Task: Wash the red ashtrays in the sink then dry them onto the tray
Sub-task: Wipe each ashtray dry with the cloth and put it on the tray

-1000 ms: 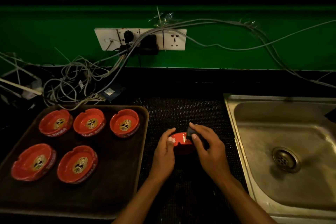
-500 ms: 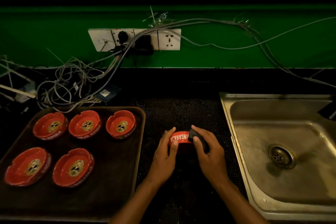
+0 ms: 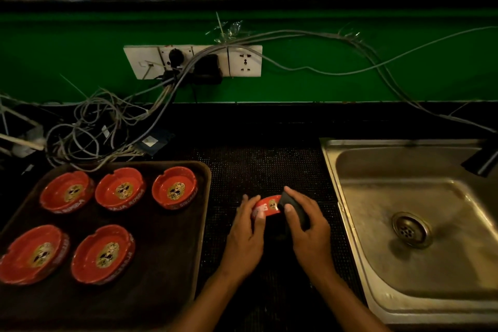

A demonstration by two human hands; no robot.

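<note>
Nearest, the left hand (image 3: 246,232) grips a round red glass ashtray (image 3: 266,206) by its left side over the black dotted counter mat (image 3: 258,167), while the right hand (image 3: 307,226) holds a dark cloth (image 3: 292,206) against its right rim. Half a second ago the ashtray showed its lettered side; now it is tipped so the gold emblem inside peeks out, so the wiping seems to be moving into the bowl. Five more red ashtrays (image 3: 173,187) sit on the dark brown tray (image 3: 172,264) to the left; the steel sink (image 3: 377,264) lies right. Beyond are tangled grey cables (image 3: 107,127) and a white wall socket (image 3: 244,60)
</note>
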